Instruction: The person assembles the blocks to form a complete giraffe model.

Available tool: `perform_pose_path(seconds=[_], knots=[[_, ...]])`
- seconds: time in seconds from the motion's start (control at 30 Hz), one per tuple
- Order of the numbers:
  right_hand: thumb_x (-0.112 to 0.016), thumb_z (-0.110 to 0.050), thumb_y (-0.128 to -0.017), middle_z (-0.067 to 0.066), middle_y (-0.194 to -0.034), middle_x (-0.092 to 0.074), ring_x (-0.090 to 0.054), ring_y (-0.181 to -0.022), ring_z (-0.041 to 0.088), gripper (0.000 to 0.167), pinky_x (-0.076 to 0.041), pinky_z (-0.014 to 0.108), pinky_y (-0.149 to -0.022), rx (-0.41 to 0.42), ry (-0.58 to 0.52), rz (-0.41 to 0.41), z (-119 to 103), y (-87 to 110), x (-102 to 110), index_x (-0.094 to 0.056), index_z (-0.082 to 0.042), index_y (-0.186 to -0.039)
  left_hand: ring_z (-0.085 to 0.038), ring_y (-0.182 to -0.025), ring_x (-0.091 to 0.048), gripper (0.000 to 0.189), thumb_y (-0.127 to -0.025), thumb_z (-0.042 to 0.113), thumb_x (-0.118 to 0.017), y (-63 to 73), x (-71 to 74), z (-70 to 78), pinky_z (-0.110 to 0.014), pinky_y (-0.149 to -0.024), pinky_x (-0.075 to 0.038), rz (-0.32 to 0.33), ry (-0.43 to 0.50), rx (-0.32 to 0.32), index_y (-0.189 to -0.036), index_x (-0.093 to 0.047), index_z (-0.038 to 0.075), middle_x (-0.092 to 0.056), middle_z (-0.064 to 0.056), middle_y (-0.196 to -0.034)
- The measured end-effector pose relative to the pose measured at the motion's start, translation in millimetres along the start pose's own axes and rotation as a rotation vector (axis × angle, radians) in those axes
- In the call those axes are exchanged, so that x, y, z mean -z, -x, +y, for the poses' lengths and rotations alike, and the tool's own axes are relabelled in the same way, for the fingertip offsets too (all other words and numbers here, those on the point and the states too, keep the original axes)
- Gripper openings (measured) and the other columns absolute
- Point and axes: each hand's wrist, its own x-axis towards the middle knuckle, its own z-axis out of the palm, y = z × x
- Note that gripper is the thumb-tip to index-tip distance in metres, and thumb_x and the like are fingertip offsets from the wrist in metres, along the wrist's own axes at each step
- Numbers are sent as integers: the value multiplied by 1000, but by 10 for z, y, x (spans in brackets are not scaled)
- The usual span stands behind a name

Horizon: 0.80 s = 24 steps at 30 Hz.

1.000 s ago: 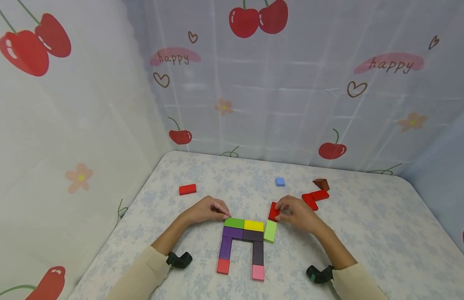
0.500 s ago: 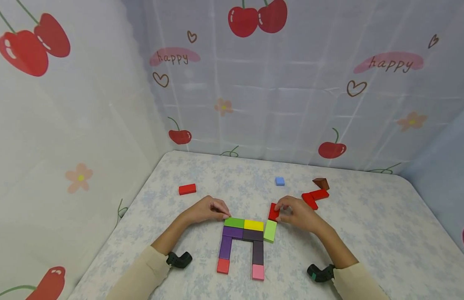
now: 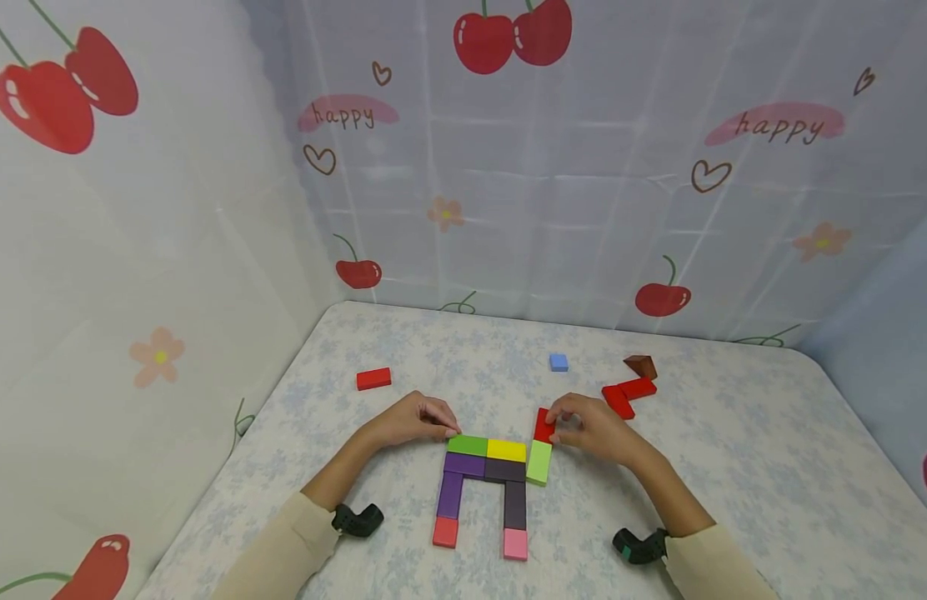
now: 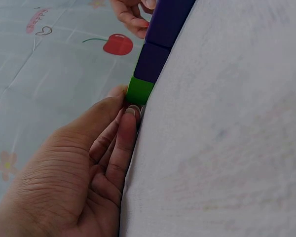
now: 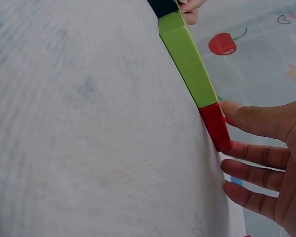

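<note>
Unplaced, towards the table's (image 3: 463, 342) left edge: loose red block (image 3: 373, 379). Left hand (image 3: 414, 419): thumb and fingertips at green block's (image 3: 468, 446) outer corner; pinching or not, cannot tell. Laid, mid-table: green block, two purple blocks (image 3: 450, 495), coral block (image 3: 445, 532), yellow block (image 3: 506, 451), two dark blocks (image 3: 515, 506), pink block (image 3: 515, 545). Beside: lime block (image 3: 539, 462); red block (image 3: 543, 425) at its end, pinched by right hand (image 3: 594, 429), seemingly being aligned. Unplaced, far edge: blue block (image 3: 558, 362); far-right corner: two red blocks (image 3: 638, 388), brown prism (image 3: 641, 367).

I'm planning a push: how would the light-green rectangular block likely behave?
The light-green, hard-looking rectangular block is probably stiff, given its crisp edges. Lying flat, it would likely slide, not tip. Pushed forward, it may shove the red rectangular block touching its far end.
</note>
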Motion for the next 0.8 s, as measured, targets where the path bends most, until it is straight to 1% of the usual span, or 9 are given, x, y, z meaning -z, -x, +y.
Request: perform_pose_path(seconds=[0.13, 0.33, 0.47, 0.53, 0.73, 0.8], knots=[[-82, -13, -87, 0, -105, -68, -58, -94, 24, 20, -56, 39, -81, 18, -7, -1, -1, -3, -5, -72, -14, -104, -17, -95, -67, 13, -93, 12, -75, -2, -1, -6, -29, -82, -54, 3, 4, -8, -104, -82, 9, -75, -4, -102], [-81, -15, -88, -1, -105, -68, -58, -95, 24, 19, -55, 35, -80, -4, -12, -11, -2, -3, 0, -72, -14, -105, -17, -94, -67, 13, -93, 11, -76, 5, -4, 7, -28, -81, -54, 5, 14, 5, -103, -82, 9, -75, -5, -101], [-80, -14, -88, 1, -107, -69, -59, -96, 25, 20, -56, 37, -81, -11, -22, -6, -1, 8, 27, -72, -13, -107, -17, -94, -67, 13, -92, 11, -76, 6, -11, 14, -28, -81, -54, 6, 20, 7, -103, -82, 8, -75, -5, -101], [-80, -13, -89, 3, -108, -69, -60, -97, 26, 21, -57, 38, -80, -19, -28, 13, 2, 22, 54, -72, -12, -108, -17, -94, -67, 13, -93, 11, -76, 3, -14, 9, -28, -81, -54, 6, 19, 6, -103, -82, 8, -75, -5, -101], [-78, -10, -90, 6, -111, -70, -63, -100, 29, 22, -56, 33, -76, -76, -15, 120, 68, 72, 215, -72, -9, -111, -17, -94, -67, 14, -93, 12, -75, 4, -13, 0, -27, -80, -54, 5, 6, -2, -104, -82, 8, -75, -7, -102], [-78, -11, -90, 7, -113, -70, -63, -101, 30, 24, -56, 35, -77, -84, -5, 149, 103, 97, 291, -71, -8, -113, -16, -93, -67, 13, -93, 12, -75, 10, -10, 3, -27, -79, -54, 4, 4, -3, -104, -82, 9, -75, -6, -102]])
